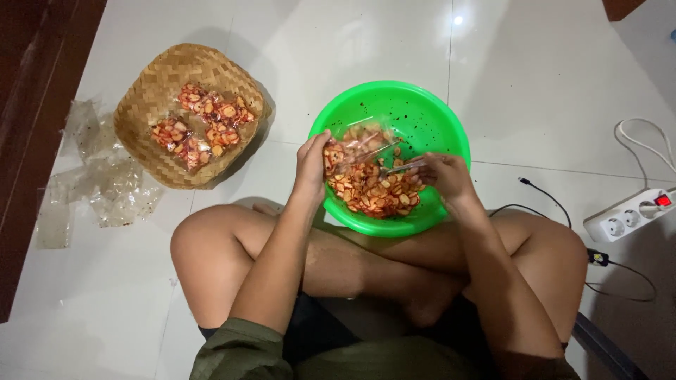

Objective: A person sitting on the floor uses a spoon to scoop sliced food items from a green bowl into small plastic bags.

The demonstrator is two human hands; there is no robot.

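White tiled floor [366,42], and the person sits cross-legged on it with a green plastic bowl [422,105] against the shins. Inside lies a heap of red-coated chips [373,193]. The left hand [311,163] grips one edge of a clear plastic bag [362,144] over the bowl, fingers curled around it; the right hand [443,176] pinches the opposite edge. Off to the left, a woven basket [158,84] holds filled packets [204,123], with empty plastic bags [98,176] beside it. A power strip [630,214] sits at right.
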